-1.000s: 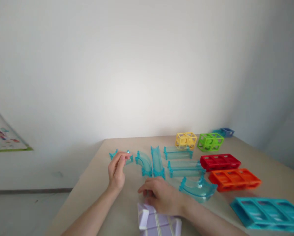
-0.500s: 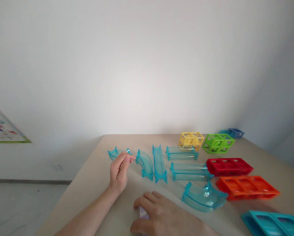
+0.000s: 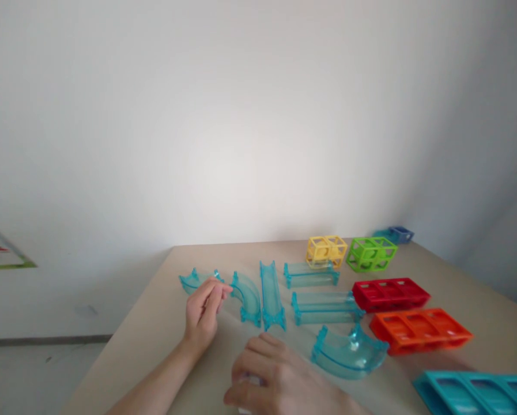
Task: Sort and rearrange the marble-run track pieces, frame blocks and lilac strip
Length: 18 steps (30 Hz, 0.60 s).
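My left hand (image 3: 203, 311) is closed in a pinch over the table, its fingertips just in front of a curved clear-blue track piece (image 3: 248, 297). Whatever it may hold is hidden. Another curved blue track piece (image 3: 189, 280) lies partly behind that hand. Lower down, my right hand (image 3: 269, 377) curls its thumb and fingers round a small pale object (image 3: 253, 380), mostly covered by the hand. To its right rests a wide curved track piece (image 3: 351, 357). A straight track piece (image 3: 272, 297) lies lengthwise beyond the right hand.
Two more straight blue tracks (image 3: 327, 308) lie crosswise. Yellow (image 3: 326, 252) and green (image 3: 372, 254) frame blocks stand near the wall. Red (image 3: 390, 294), orange (image 3: 420, 330) and teal (image 3: 474, 392) three-window blocks line the right side. A dark-blue piece (image 3: 400, 234) sits at the far corner.
The view has shifted slightly, moving the table pieces left in the picture. My right hand's fingers have curled further round the pale object. My left hand keeps its pinch.
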### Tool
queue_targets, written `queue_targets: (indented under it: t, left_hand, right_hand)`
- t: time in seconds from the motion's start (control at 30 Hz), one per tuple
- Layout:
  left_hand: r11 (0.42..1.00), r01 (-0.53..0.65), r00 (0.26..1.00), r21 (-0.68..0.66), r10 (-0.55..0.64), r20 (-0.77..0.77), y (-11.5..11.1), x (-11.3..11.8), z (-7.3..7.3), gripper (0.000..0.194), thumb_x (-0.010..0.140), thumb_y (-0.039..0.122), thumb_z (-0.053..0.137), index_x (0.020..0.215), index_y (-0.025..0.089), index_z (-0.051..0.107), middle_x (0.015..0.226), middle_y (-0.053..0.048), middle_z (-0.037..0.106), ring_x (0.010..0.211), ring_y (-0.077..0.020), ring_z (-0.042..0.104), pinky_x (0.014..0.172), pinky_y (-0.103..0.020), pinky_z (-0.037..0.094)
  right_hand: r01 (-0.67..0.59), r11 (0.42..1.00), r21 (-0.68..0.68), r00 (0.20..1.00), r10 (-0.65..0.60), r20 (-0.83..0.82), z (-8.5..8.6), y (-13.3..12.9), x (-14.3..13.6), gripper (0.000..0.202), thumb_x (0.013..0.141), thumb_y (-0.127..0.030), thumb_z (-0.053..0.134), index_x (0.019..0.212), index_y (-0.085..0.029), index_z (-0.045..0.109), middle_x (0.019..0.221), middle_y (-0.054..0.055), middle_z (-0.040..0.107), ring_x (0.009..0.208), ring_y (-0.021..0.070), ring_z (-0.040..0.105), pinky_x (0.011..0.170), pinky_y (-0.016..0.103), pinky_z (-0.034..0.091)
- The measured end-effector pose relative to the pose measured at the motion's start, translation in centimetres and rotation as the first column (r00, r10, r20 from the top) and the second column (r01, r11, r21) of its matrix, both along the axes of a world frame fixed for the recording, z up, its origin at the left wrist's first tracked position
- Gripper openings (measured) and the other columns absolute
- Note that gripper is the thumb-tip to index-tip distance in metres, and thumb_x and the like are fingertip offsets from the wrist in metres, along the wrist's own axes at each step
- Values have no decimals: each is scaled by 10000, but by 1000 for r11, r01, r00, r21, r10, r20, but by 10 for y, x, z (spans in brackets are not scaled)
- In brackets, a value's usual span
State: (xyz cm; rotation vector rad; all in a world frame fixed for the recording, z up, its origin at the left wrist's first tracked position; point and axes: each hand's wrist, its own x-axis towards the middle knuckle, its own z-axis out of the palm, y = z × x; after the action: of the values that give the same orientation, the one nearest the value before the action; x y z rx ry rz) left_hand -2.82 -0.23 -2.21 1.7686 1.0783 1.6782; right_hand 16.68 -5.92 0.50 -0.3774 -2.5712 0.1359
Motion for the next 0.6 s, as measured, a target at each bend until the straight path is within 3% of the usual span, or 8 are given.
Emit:
queue_targets:
  t: [0.1,0.17,0.27,0.33,0.47,0.6]
  left_hand:
    - [1000,-15,1000,-18,15,1,2,-3,0,287,947,310,453,826,173,675,662,20,491,513,-93,413,515,-242,317]
    - [999,-34,999,-25,33,-15,3,-5,0,309,941,328,457,773,172,663,623,26,468,508,-93,403,507,-235,306]
    - [994,-107,994,-37,106,-40,3,-7,-1,368,933,378,464,683,172,639,531,44,370,489,-97,357,501,-232,281]
    - [985,-165,986,-56,165,-13,1,-6,-2,406,930,430,456,664,175,626,496,55,300,465,-97,313,483,-233,254]
    - [976,-173,976,-130,188,110,0,-1,-7,439,927,521,417,701,184,583,478,71,222,420,-92,246,433,-232,197]
    - [986,-93,986,-135,110,127,4,2,-14,394,928,527,424,805,185,575,501,78,246,427,-88,256,427,-216,198]
  right_hand:
    - [-37,997,63,995,43,-93,4,-4,1,317,969,-377,487,741,-199,616,635,-4,577,657,147,504,635,297,364]
    - [3,999,37,983,4,-185,4,-9,2,388,984,-349,430,640,-198,525,553,-12,511,593,143,477,648,308,375]
    - [138,978,-155,918,-185,-351,0,-13,4,235,974,-220,379,789,-201,522,639,-1,552,600,137,516,681,292,423]
    - [177,949,-262,847,-283,-451,-4,-11,4,184,951,-131,348,962,-205,517,673,-8,549,596,131,526,612,248,425]
    - [167,944,-283,772,-304,-558,-10,0,5,362,860,-13,330,1102,-222,499,790,15,547,675,142,535,587,232,428]
    - [143,947,-286,781,-286,-556,-6,2,8,433,792,33,339,1083,-221,535,914,54,543,707,147,507,601,244,429]
